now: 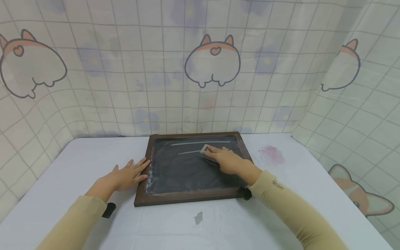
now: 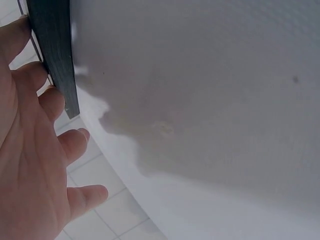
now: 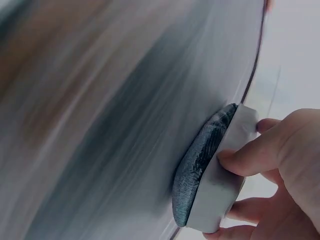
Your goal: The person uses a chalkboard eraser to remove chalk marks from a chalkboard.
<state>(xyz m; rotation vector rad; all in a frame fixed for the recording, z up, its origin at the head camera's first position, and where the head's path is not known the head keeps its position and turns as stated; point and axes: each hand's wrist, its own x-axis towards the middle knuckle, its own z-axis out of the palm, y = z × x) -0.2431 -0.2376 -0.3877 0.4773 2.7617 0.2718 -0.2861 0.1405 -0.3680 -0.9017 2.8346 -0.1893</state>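
Observation:
A wood-framed chalkboard [image 1: 187,173] lies on the white table, with two pale chalk lines across its upper part. My right hand [image 1: 229,161] grips a chalkboard eraser [image 1: 204,149] on the board, at the right part of the lower chalk line. In the right wrist view the eraser [image 3: 215,180] shows a grey back and a dark fabric pad, pinched between thumb and fingers. My left hand [image 1: 126,176] rests with spread, fairly straight fingers at the board's left frame edge. The left wrist view shows the left hand [image 2: 30,145] with its fingertips by the frame [image 2: 55,55].
The white table [image 1: 162,229] bears a pink smudge [image 1: 271,155] to the right of the board and a grey-green patch [image 1: 198,218] in front of it. A gridded curtain [image 1: 150,86] with animal prints stands behind and at both sides.

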